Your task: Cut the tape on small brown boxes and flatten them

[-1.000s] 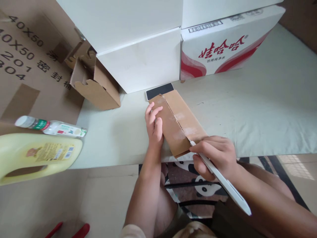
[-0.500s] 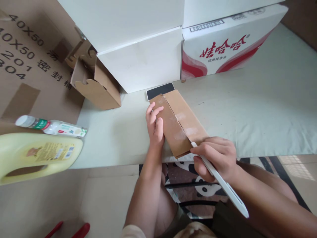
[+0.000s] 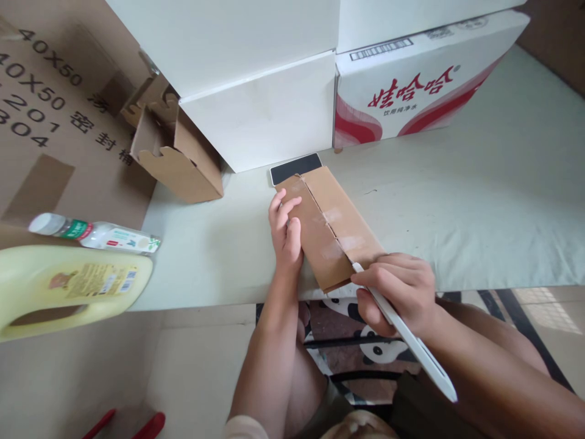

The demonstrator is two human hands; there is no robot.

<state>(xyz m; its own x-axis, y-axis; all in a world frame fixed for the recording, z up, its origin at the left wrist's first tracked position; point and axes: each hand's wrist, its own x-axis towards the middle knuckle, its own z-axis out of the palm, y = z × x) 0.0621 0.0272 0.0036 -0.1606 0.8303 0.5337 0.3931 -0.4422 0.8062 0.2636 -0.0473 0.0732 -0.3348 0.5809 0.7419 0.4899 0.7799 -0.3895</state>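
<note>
A small brown cardboard box (image 3: 315, 222) lies slanted near the table's front edge, with strips of clear tape across its lengthwise seam. My left hand (image 3: 286, 228) grips its left side, fingertips resting on the top face. In my right hand (image 3: 402, 292), the fingers are closed around a white utility knife (image 3: 418, 350). Its tip meets the seam at the near end of the box, where the blade is too small to make out clearly. Just beyond the box's far end lies a dark flat device with a white rim (image 3: 296, 169).
White cartons (image 3: 260, 113) and a red-and-white carton (image 3: 411, 97) stand behind. To the left are an open cardboard holder (image 3: 183, 174), a clear bottle (image 3: 123, 238), a yellow jug (image 3: 100, 280) and a large printed carton (image 3: 41, 177). The table's cloth (image 3: 479, 225) ends close to my lap.
</note>
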